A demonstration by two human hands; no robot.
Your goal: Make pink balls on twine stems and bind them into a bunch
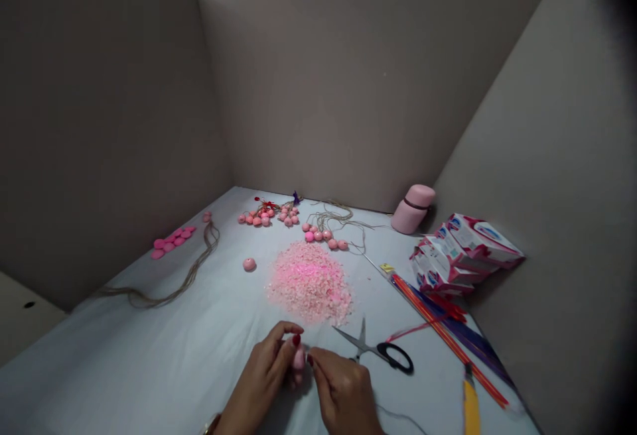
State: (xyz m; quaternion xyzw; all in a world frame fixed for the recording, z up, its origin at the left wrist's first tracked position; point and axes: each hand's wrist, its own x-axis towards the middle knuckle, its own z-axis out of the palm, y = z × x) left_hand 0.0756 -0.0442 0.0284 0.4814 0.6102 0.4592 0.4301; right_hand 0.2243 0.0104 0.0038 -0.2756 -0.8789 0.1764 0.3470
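Note:
A small pink bead [298, 358] sits between the thumb and fingers of my left hand [269, 362], low in the middle of the view. Other pink pieces show just under it, partly covered by the fingers. Right beside the bead, my right hand [343, 382] is closed in a pinch; what its fingertips hold is too small to make out. A thin grey cord [403, 416] trails out from behind the right wrist. Partly spread scissors [371, 347] with black handles lie just beyond the right hand. Past both hands is a heap of pink chips [311, 282].
One loose pink bead [249, 264] lies left of the heap. Strung beads [326, 236] with twine lie behind it. Pink discs [169, 244] and a twine bundle [186, 282] are left. Right are boxes [460, 256], a flask [413, 209], red sticks [448, 342] and a yellow cutter [470, 402].

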